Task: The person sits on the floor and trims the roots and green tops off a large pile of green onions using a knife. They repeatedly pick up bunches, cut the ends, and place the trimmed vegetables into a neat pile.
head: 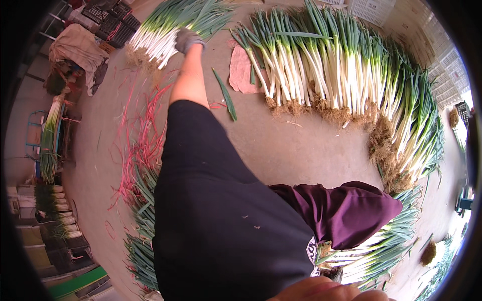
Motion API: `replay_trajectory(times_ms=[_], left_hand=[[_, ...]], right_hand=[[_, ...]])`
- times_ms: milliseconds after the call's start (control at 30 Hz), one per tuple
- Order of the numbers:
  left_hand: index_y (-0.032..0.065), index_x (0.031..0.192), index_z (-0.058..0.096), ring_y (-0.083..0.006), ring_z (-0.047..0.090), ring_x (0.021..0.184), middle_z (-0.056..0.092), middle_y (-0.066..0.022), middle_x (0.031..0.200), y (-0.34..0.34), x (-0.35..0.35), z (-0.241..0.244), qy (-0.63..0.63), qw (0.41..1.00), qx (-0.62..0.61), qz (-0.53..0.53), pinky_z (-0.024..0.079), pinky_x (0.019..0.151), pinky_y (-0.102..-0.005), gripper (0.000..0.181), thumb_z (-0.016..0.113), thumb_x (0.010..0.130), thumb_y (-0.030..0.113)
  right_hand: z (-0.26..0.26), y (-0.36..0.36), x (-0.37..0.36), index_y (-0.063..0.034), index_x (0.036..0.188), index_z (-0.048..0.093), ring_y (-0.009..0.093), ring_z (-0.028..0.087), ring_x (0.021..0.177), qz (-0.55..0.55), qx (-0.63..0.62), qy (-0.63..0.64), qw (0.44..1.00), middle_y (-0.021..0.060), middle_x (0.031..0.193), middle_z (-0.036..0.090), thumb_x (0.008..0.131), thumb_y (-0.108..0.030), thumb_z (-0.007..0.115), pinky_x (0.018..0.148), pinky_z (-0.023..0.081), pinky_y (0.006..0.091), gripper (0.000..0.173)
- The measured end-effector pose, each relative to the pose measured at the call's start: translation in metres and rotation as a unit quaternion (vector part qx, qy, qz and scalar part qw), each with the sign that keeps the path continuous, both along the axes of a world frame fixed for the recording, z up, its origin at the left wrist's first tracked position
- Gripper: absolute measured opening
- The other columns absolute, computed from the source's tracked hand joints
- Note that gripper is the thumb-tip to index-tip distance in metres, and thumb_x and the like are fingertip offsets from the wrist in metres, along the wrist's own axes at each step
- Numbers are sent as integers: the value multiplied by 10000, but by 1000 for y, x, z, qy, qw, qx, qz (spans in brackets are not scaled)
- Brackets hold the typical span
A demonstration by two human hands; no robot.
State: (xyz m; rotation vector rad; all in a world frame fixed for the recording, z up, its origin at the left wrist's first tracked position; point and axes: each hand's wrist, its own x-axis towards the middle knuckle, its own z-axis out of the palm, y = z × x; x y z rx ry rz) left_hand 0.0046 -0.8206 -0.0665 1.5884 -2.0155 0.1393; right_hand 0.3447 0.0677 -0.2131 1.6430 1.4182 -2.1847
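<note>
My left hand (pixel 187 40), in a grey glove, reaches out to a pile of long green onions (pixel 162 37) on the floor. It touches their white stalks; its fingertips are hidden, so a grip cannot be made out. Low in the view, my right hand (pixel 333 274) wears a dark glove and is mostly covered. It lies at the root end of more long green onions (pixel 371 254), beside my leg in purple cloth (pixel 350 210). Whether it grips them is not visible. My black shirt (pixel 222 210) hides much of the middle.
Rows of long green onions (pixel 339 71) curve along the floor, roots inward. Red plastic strips (pixel 141 139) lie strewn near more green leaves (pixel 139 256). A loose leaf (pixel 224 94) and a pink cloth (pixel 244 71) lie nearby. Black crates (pixel 113 22) and white crates (pixel 371 9) stand behind.
</note>
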Motion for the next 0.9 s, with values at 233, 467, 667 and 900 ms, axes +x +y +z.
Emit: replay_trajectory(times_ms=[233,467,667,900], left_hand=[[67,805,559,-233,529,693,538,-147,718,306,-126,-149,-3,784,333,-525,453,642,-387,116,492,780,158],[22,1004,536,-198,583,818,595,-96,918,660,-78,-48,110,252,470,-839,489,723,-278,229,544,841,182],[68,947,584,-95,565,658,602,-14,790,848,2,32,1,34,713,-700,463,600,-218,173,623,807,161],[58,888,575,-168,584,637,605,-61,769,880,9,5,-46,11,833,-551,496,592,-288,107,574,828,147]], right_hand=[[-36,10,52,-108,960,503,134,454,451,84,73,-71,991,28,565,445,863,-235,482,380,352,228,161],[-87,39,54,-67,1076,525,155,500,483,344,484,-27,804,84,706,521,864,-172,466,469,440,267,244],[-116,20,32,-44,1029,559,110,456,386,-5,185,-112,976,24,547,497,841,-206,531,351,378,259,249],[-143,31,-68,-78,1004,582,347,568,879,152,404,-189,882,200,911,605,796,-244,546,783,433,410,268]])
